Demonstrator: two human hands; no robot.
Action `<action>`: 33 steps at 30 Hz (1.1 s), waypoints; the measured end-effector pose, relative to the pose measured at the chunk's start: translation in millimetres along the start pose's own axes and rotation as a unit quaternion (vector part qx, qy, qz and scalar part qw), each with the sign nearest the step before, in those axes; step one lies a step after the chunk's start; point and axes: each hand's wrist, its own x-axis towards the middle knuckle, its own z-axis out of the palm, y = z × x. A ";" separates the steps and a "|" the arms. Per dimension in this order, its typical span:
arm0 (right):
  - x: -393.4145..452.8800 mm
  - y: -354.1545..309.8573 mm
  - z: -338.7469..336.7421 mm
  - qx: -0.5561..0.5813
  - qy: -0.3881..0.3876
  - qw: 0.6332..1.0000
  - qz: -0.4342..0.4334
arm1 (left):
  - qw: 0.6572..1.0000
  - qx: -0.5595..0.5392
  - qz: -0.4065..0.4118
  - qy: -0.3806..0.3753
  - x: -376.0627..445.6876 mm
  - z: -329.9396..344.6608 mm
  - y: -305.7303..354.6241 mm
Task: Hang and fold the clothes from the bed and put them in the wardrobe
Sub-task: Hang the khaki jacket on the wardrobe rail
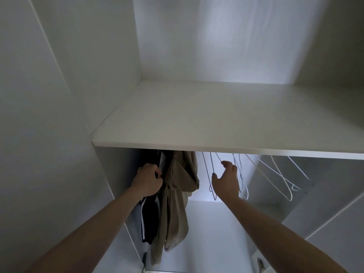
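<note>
Under the white wardrobe shelf (197,140) hang a black garment with white stripes (149,219) and a beige garment (179,186) side by side. My left hand (146,179) grips the black garment near its top, fingers curled round the fabric. My right hand (227,181) is open with spread fingers among several thin white wire hangers (244,178); it touches or nearly touches them, without curling round any. The rail itself is hidden behind the shelf's front edge.
More bare white hangers (283,180) dangle further right. The wardrobe's left wall (110,170) stands close beside the black garment. A metal hinge (260,262) shows at the lower right. Room lies below, between the beige garment and the hangers.
</note>
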 end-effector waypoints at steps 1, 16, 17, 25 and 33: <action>4.6 6.9 -3.6 -0.013 -0.014 1.000 0.018 | 1.000 -0.006 0.005 0.012 -2.9 1.7 3.4; 15.9 -8.8 16.5 0.020 -0.279 0.956 0.086 | 0.983 -0.147 0.059 0.096 -78.5 -2.5 61.4; 15.4 -8.7 15.6 -0.003 -0.290 0.954 0.073 | 0.983 -0.147 0.057 0.098 -83.4 -2.5 64.2; 9.6 -21.7 4.8 0.219 -0.344 0.895 0.182 | 0.981 -0.159 0.015 0.110 -117.0 -4.8 73.8; -17.5 -50.5 21.9 0.298 -0.336 0.874 0.186 | 0.988 -0.139 -0.001 0.074 -123.2 -30.7 77.7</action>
